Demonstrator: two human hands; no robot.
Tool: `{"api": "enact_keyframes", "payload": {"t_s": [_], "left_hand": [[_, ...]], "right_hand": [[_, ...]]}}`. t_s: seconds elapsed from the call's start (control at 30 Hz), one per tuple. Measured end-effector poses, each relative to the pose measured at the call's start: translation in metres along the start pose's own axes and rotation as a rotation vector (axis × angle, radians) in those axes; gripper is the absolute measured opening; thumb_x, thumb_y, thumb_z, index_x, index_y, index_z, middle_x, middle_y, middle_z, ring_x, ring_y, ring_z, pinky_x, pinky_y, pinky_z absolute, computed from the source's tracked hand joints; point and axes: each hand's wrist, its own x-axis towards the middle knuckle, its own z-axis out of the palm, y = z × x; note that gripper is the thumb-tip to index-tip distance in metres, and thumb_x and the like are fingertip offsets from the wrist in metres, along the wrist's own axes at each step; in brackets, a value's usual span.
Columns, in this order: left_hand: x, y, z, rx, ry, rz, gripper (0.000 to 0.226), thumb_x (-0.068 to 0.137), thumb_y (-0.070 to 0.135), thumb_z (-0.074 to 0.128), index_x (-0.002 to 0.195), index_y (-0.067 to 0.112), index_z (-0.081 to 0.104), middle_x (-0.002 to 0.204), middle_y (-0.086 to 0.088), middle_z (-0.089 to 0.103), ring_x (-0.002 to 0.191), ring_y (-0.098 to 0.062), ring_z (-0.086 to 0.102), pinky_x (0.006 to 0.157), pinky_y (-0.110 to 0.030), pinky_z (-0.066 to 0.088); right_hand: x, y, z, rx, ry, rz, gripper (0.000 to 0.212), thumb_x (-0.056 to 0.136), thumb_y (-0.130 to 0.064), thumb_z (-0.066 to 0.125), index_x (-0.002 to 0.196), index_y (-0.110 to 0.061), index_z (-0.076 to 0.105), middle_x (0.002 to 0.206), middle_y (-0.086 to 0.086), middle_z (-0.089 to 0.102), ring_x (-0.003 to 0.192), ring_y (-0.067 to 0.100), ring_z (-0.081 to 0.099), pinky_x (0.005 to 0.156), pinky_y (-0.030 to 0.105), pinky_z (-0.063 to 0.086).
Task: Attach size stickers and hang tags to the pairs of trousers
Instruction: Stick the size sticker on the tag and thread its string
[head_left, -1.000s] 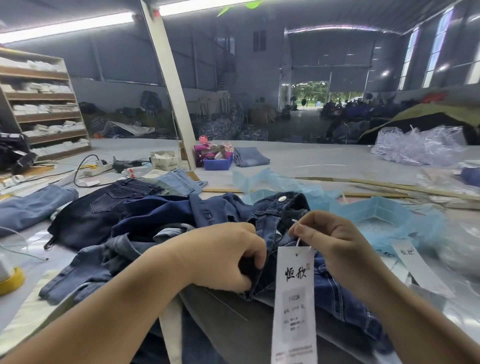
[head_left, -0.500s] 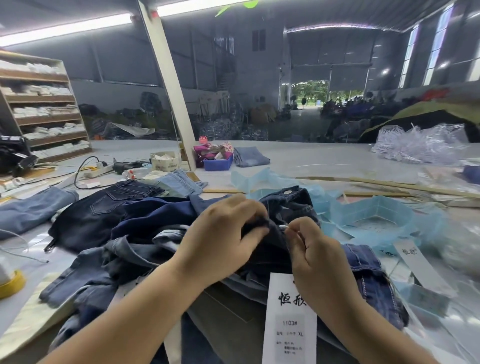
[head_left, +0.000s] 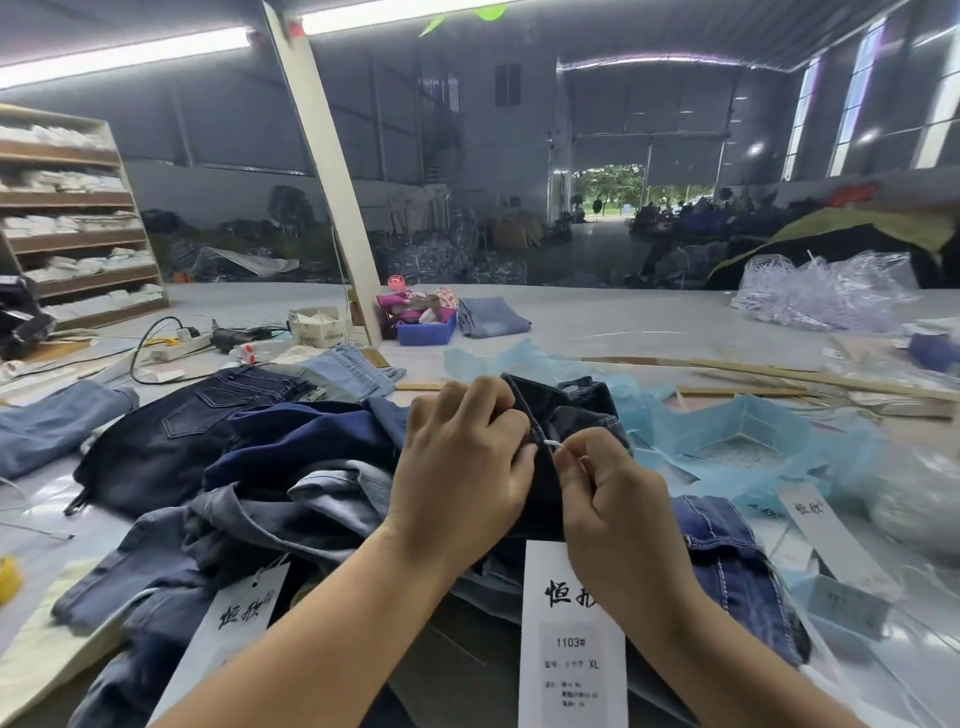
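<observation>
Your left hand (head_left: 462, 457) grips dark denim trousers (head_left: 558, 415) at the waistband, centre of the table (head_left: 623, 317). Your right hand (head_left: 608, 488) pinches a white tag loop (head_left: 551, 443). Three white hang tags visible: one near-centre (head_left: 571, 639), one near-left (head_left: 239, 618), one right (head_left: 826, 540).

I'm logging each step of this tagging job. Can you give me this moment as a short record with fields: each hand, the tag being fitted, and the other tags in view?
left hand: grips the dark denim trousers at a bunched edge
right hand: pinches the thin white tag string against that edge
tag being fitted: long white paper hang tag, printed 1103# and XL, lying below the right hand
other tags: second white hang tag on the jeans pile at lower left; spare white tag on the table at right
</observation>
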Motion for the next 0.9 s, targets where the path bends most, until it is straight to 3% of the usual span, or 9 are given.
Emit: {"api": "enact_keyframes", "payload": {"t_s": [0.13,0.23,0.3,0.47,0.57,0.67,0.77,0.9], "left_hand": [[0.004,-0.002,0.001,-0.134,-0.053,-0.109,0.008,0.081,0.022,0.075,0.083,0.016,0.071,0.095,0.005,0.058,0.095,-0.020,0.055,0.086,-0.034,0.039],[0.012,-0.001,-0.001,-0.438,-0.146,-0.346,0.007,0.084,0.023,0.073,0.079,0.020,0.071,0.096,0.008,0.057,0.099,-0.015,0.054,0.090,-0.032,0.041],[0.019,-0.002,-0.006,-0.628,-0.258,-0.497,0.011,0.085,0.025,0.073,0.075,0.022,0.071,0.095,0.005,0.062,0.095,-0.014,0.059,0.087,-0.030,0.045],[0.026,-0.007,-0.018,-1.036,-0.501,-0.708,0.016,0.090,0.014,0.068,0.076,0.018,0.075,0.086,-0.008,0.075,0.084,-0.018,0.068,0.091,-0.041,0.055],[0.024,-0.014,-0.019,-1.080,-0.520,-0.671,0.032,0.092,0.003,0.057,0.075,0.022,0.076,0.087,-0.006,0.074,0.083,-0.014,0.065,0.089,-0.033,0.052],[0.021,-0.019,-0.019,-0.938,-0.463,-0.523,0.051,0.093,-0.003,0.049,0.071,0.036,0.075,0.084,0.014,0.073,0.082,0.002,0.064,0.078,-0.010,0.047],[0.019,-0.020,-0.018,-0.687,-0.333,-0.301,0.033,0.094,0.010,0.061,0.086,0.039,0.074,0.094,0.013,0.071,0.090,0.001,0.063,0.083,-0.012,0.047],[0.021,-0.023,-0.021,-0.561,-0.287,-0.164,0.016,0.090,0.015,0.069,0.096,0.028,0.077,0.088,0.015,0.064,0.083,0.000,0.057,0.073,-0.007,0.043]], "right_hand": [[0.003,-0.001,0.000,-0.034,-0.048,-0.011,0.017,0.097,-0.021,0.053,0.080,-0.021,0.052,0.049,-0.010,0.044,0.049,0.012,0.047,0.043,0.025,0.032],[0.004,-0.006,-0.001,-0.096,-0.065,-0.058,0.018,0.097,-0.023,0.053,0.079,-0.018,0.052,0.054,-0.008,0.051,0.047,0.015,0.047,0.045,0.039,0.040],[0.004,-0.009,-0.002,-0.151,-0.083,-0.108,0.018,0.096,-0.022,0.053,0.080,-0.015,0.053,0.058,-0.004,0.055,0.049,0.022,0.049,0.044,0.038,0.039],[0.013,-0.013,0.000,-0.226,-0.141,-0.081,0.017,0.097,-0.024,0.048,0.087,-0.015,0.057,0.070,0.005,0.064,0.060,0.031,0.057,0.054,0.042,0.047],[0.018,-0.015,0.001,-0.230,-0.132,-0.080,0.019,0.095,-0.022,0.050,0.077,-0.016,0.050,0.061,0.000,0.055,0.055,0.030,0.053,0.049,0.039,0.042],[0.024,-0.014,0.003,-0.256,-0.130,-0.079,0.024,0.094,-0.021,0.052,0.071,-0.020,0.044,0.057,-0.003,0.046,0.053,0.029,0.048,0.048,0.033,0.034],[0.028,-0.012,0.003,-0.234,-0.122,-0.066,0.030,0.095,-0.022,0.052,0.066,-0.022,0.041,0.054,-0.007,0.044,0.051,0.026,0.046,0.048,0.033,0.034],[0.028,-0.011,0.002,-0.173,-0.084,-0.072,0.037,0.094,-0.022,0.054,0.062,-0.023,0.038,0.048,-0.010,0.036,0.047,0.017,0.036,0.046,0.034,0.031]]}}
